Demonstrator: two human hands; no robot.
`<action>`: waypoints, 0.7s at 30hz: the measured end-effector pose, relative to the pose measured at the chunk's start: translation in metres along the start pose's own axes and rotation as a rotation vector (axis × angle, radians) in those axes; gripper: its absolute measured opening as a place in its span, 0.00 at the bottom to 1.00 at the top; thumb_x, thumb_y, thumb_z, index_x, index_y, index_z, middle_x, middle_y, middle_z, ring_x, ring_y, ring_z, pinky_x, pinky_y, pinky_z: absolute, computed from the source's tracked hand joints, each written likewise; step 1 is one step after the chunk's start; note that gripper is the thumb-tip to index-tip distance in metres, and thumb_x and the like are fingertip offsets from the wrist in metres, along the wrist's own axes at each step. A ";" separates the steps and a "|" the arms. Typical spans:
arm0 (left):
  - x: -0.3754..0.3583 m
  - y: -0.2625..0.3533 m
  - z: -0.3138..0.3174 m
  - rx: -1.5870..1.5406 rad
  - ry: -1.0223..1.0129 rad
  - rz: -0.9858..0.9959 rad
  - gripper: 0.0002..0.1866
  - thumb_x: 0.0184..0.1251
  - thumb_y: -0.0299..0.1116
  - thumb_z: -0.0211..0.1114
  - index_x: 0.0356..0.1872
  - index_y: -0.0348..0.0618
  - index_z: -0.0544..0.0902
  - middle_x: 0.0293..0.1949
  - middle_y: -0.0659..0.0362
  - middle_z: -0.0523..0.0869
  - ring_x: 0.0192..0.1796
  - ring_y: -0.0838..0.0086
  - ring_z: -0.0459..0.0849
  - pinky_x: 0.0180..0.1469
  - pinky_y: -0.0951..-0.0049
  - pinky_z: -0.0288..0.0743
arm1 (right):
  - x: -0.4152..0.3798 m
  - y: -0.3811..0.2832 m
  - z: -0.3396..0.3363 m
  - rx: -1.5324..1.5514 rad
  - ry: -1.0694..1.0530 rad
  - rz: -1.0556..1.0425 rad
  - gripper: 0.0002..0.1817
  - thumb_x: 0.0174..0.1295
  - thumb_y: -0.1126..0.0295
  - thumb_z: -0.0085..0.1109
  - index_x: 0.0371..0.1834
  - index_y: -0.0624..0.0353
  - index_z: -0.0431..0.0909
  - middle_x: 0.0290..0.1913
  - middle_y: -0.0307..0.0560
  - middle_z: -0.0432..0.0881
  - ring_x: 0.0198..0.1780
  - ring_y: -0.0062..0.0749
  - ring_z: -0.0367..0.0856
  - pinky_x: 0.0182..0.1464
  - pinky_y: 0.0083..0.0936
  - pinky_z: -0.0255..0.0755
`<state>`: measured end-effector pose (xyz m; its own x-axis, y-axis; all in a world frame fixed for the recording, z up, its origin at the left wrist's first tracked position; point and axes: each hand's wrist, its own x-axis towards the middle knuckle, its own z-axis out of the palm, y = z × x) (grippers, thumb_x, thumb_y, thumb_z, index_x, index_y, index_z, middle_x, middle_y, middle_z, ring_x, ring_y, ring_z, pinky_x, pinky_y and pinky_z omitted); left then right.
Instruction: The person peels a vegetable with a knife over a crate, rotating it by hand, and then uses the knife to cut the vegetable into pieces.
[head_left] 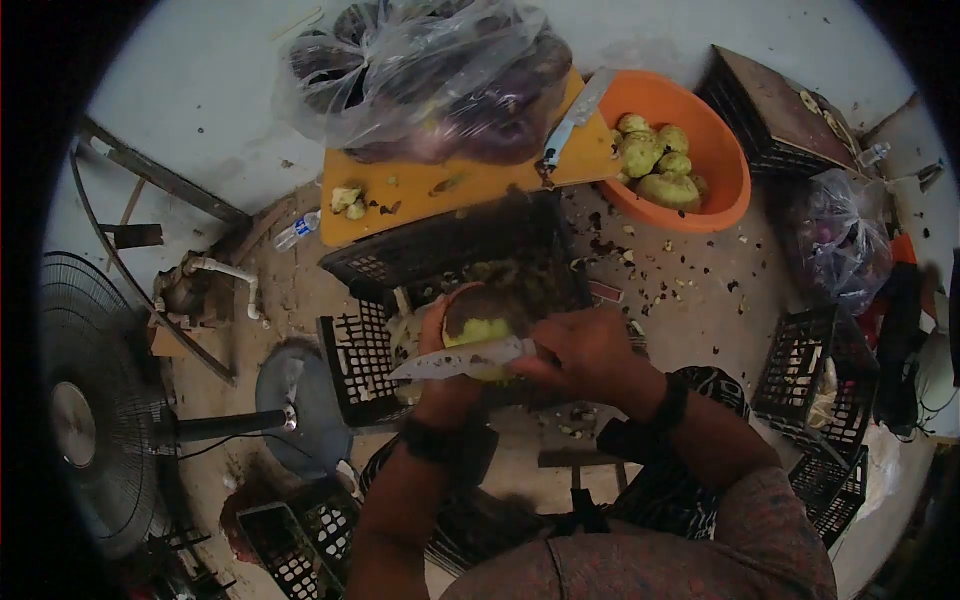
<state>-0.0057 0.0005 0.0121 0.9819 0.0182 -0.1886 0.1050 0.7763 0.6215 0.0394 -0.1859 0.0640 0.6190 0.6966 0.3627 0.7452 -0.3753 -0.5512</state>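
Note:
A kitchen knife [465,357] with a broad pale blade is in my right hand [590,358], the fingers wrapped round its handle. Its blade points left and lies across the near side of a round vegetable [485,312]. Dark brownish skin covers the vegetable's top, while yellow-green flesh shows where skin is off; its exact kind I cannot make out. My left hand [438,345] grips the vegetable from the left, partly hidden behind the blade. Both hands are above a black plastic crate [372,365] with peelings in it.
Beyond the crate, an orange board [345,228] bears a plastic bag [440,85] of dark purple produce and a second knife [580,115]. An orange basin [727,170] holds several peeled vegetables [640,155]. A fan [80,410] stands left; black crates [800,365] stand right. Scraps litter the floor.

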 end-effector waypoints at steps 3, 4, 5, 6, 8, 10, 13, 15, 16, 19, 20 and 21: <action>0.002 -0.003 0.001 -0.033 0.052 0.001 0.21 0.74 0.40 0.37 0.54 0.37 0.71 0.50 0.54 0.78 0.50 0.70 0.78 0.56 0.68 0.72 | -0.001 0.001 -0.002 -0.024 -0.023 0.019 0.19 0.55 0.50 0.59 0.21 0.53 0.73 0.21 0.45 0.76 0.22 0.44 0.78 0.23 0.37 0.69; 0.003 -0.005 0.000 0.047 0.058 0.045 0.21 0.74 0.40 0.39 0.55 0.37 0.71 0.50 0.54 0.78 0.51 0.70 0.78 0.55 0.69 0.72 | -0.001 0.001 -0.003 -0.012 -0.025 0.027 0.18 0.55 0.50 0.60 0.21 0.53 0.73 0.20 0.45 0.76 0.22 0.44 0.77 0.23 0.37 0.69; 0.004 -0.006 -0.001 0.126 0.065 0.088 0.20 0.73 0.40 0.40 0.55 0.37 0.71 0.49 0.54 0.78 0.51 0.70 0.78 0.55 0.69 0.72 | -0.001 0.002 -0.003 0.001 -0.027 0.036 0.18 0.55 0.50 0.60 0.21 0.53 0.73 0.20 0.45 0.76 0.22 0.43 0.77 0.23 0.36 0.69; 0.005 -0.007 -0.002 0.127 0.064 0.087 0.20 0.73 0.40 0.40 0.55 0.37 0.71 0.49 0.54 0.78 0.51 0.70 0.78 0.55 0.69 0.72 | -0.002 0.002 -0.004 0.000 -0.026 0.037 0.18 0.55 0.50 0.60 0.21 0.53 0.73 0.20 0.45 0.76 0.22 0.43 0.77 0.23 0.36 0.69; 0.005 -0.008 -0.004 0.427 0.085 0.155 0.18 0.70 0.37 0.48 0.55 0.36 0.71 0.50 0.54 0.78 0.52 0.71 0.77 0.55 0.69 0.72 | -0.004 0.004 -0.002 -0.018 0.017 0.007 0.18 0.55 0.51 0.61 0.21 0.53 0.73 0.21 0.45 0.76 0.22 0.43 0.77 0.23 0.36 0.69; 0.001 -0.007 0.002 0.432 0.081 0.164 0.18 0.69 0.34 0.50 0.56 0.36 0.70 0.50 0.54 0.77 0.52 0.71 0.77 0.55 0.70 0.72 | -0.004 0.005 -0.001 -0.002 0.040 0.011 0.18 0.55 0.51 0.61 0.21 0.53 0.73 0.21 0.45 0.76 0.22 0.43 0.77 0.23 0.36 0.69; 0.002 -0.008 0.000 0.461 0.068 0.181 0.19 0.66 0.31 0.54 0.56 0.37 0.69 0.50 0.55 0.77 0.53 0.71 0.77 0.54 0.70 0.72 | -0.004 0.004 -0.001 0.022 0.066 0.019 0.18 0.55 0.51 0.60 0.20 0.53 0.73 0.20 0.45 0.76 0.22 0.43 0.77 0.23 0.37 0.69; 0.004 -0.010 -0.003 0.485 0.061 0.191 0.19 0.66 0.30 0.55 0.57 0.37 0.69 0.51 0.55 0.76 0.53 0.71 0.77 0.54 0.70 0.72 | -0.003 0.003 -0.002 0.030 0.068 0.022 0.18 0.55 0.51 0.60 0.20 0.54 0.73 0.20 0.45 0.76 0.22 0.43 0.77 0.24 0.37 0.69; 0.004 -0.012 -0.002 0.494 0.114 0.220 0.20 0.68 0.40 0.47 0.54 0.39 0.72 0.49 0.55 0.79 0.51 0.69 0.78 0.54 0.68 0.72 | -0.003 0.002 -0.002 0.023 0.051 0.030 0.18 0.56 0.51 0.60 0.21 0.54 0.73 0.20 0.45 0.76 0.22 0.43 0.77 0.24 0.37 0.69; 0.002 -0.006 0.003 0.401 0.110 0.197 0.25 0.71 0.49 0.39 0.52 0.41 0.75 0.47 0.54 0.81 0.50 0.65 0.79 0.55 0.65 0.72 | -0.001 0.001 -0.002 0.039 0.025 0.049 0.18 0.56 0.51 0.59 0.21 0.54 0.74 0.20 0.46 0.77 0.22 0.44 0.77 0.24 0.37 0.69; 0.000 -0.003 0.007 0.297 0.051 0.145 0.25 0.71 0.49 0.39 0.52 0.40 0.75 0.47 0.54 0.81 0.50 0.64 0.79 0.55 0.64 0.72 | -0.001 0.001 -0.003 0.059 0.016 0.059 0.19 0.56 0.50 0.59 0.21 0.54 0.74 0.20 0.46 0.77 0.22 0.45 0.78 0.24 0.38 0.69; -0.001 -0.001 0.010 0.297 0.052 0.145 0.25 0.71 0.49 0.39 0.52 0.40 0.75 0.47 0.54 0.81 0.50 0.64 0.79 0.55 0.64 0.72 | 0.000 0.002 -0.003 0.059 0.015 0.059 0.19 0.56 0.50 0.59 0.21 0.54 0.74 0.20 0.46 0.77 0.22 0.45 0.78 0.24 0.38 0.69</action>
<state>-0.0053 -0.0068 0.0197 0.9815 0.1529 -0.1153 0.0135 0.5455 0.8380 0.0413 -0.1889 0.0653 0.6653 0.6651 0.3393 0.6917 -0.3780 -0.6154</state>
